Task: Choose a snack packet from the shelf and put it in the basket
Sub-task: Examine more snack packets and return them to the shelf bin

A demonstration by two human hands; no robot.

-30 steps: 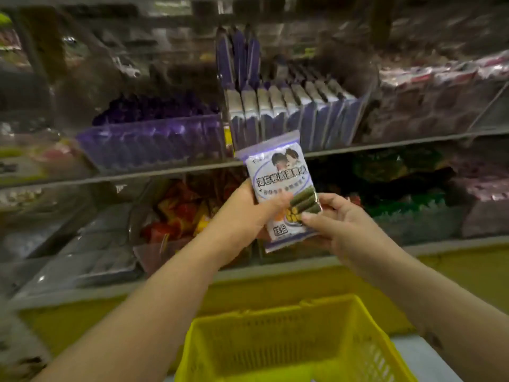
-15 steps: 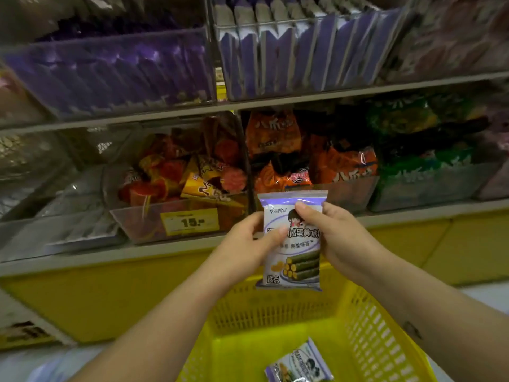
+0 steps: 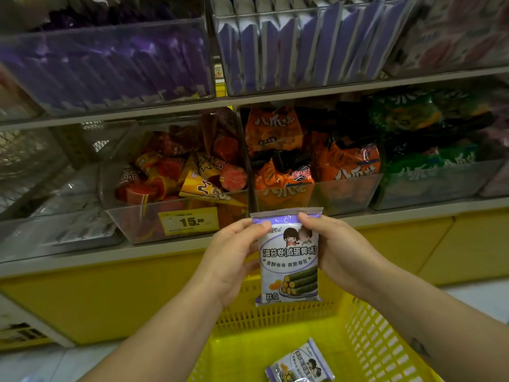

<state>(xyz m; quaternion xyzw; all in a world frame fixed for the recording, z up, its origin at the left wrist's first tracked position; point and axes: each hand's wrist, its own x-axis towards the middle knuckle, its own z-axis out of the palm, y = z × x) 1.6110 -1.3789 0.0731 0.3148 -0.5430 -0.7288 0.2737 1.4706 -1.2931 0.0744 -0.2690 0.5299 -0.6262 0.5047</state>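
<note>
I hold a white and purple seaweed-roll snack packet (image 3: 289, 260) upright with both hands, above the far rim of the yellow basket (image 3: 369, 343). My left hand (image 3: 234, 260) pinches its upper left edge. My right hand (image 3: 338, 252) pinches its upper right edge, thumb on the front. A second packet of the same kind (image 3: 300, 365) lies flat on the basket's floor.
The shelf (image 3: 248, 102) rises right in front, with clear bins of purple packets (image 3: 300, 48) above and orange snack bags (image 3: 330, 166), cone snacks (image 3: 192, 172) and green bags (image 3: 429, 150) below. A yellow price tag (image 3: 190, 221) reads 15. A yellow base panel (image 3: 96, 299) runs under the shelf.
The packet came down from in front of the upper shelf to just above the basket, and it now hangs straight. My view tilted down, showing the basket's floor and the packet there.
</note>
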